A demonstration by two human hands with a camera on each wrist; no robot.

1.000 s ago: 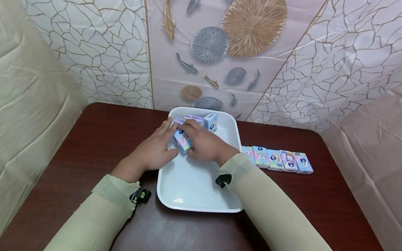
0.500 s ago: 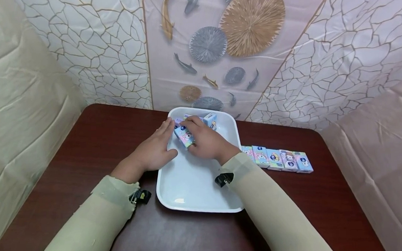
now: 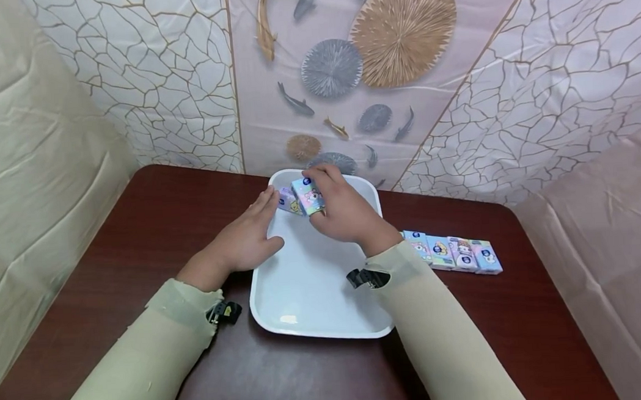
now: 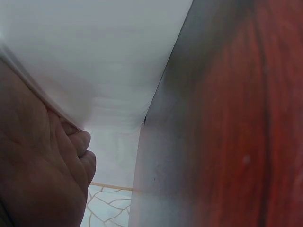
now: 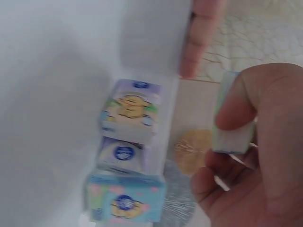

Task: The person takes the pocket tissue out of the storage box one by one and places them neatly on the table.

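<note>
My right hand [image 3: 345, 207] pinches a small cartoon-printed tissue pack [image 3: 307, 194] between thumb and fingers, above the far part of the white tray [image 3: 315, 292]. In the right wrist view the held pack shows its pale narrow side. Three more packs lie at the tray's far end there: a purple pack with a yellow animal [image 5: 131, 109], one with a blue round mark [image 5: 123, 155] and a light blue one [image 5: 125, 198]. The head view shows only the purple one; my right hand hides the others. My left hand [image 3: 248, 238] rests at the tray's left rim with straight fingers.
A row of several similar packs [image 3: 440, 252] lies on the dark red wooden table [image 3: 109, 256] to the right of the tray, partly behind my right sleeve. A patterned cloth [image 3: 170, 81] hangs close behind the table's far edge.
My right hand has lifted the tissue pack from beside the left hand and carried it up and right, toward the tray's far end. The left hand stays at the rim.
</note>
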